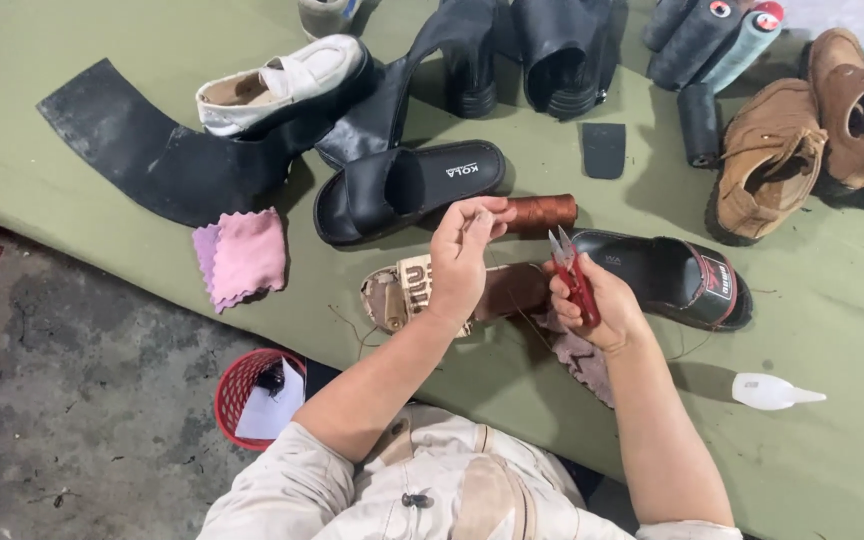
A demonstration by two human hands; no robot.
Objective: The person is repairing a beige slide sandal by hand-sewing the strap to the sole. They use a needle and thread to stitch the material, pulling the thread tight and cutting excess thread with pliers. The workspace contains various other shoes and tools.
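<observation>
My left hand (464, 262) has its fingers pinched together on a thin brown thread, just in front of the brown thread spool (540, 212). My right hand (597, 305) is clamped on small red-handled thread snips (572, 275), blades up. A tan worn sandal (407, 293) lies under both hands. Black slide sandals (407, 187) sit beyond and right. Olive-green bench (832, 330): its near edge runs just below my wrists; open room right, near a white squeeze bottle (774, 391). Grey concrete floor (72, 400) left, with a red basket (242, 385).

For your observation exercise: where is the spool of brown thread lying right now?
In the head view, the spool of brown thread lies mid-table, just right of the left hand, between two black slide sandals.
</observation>
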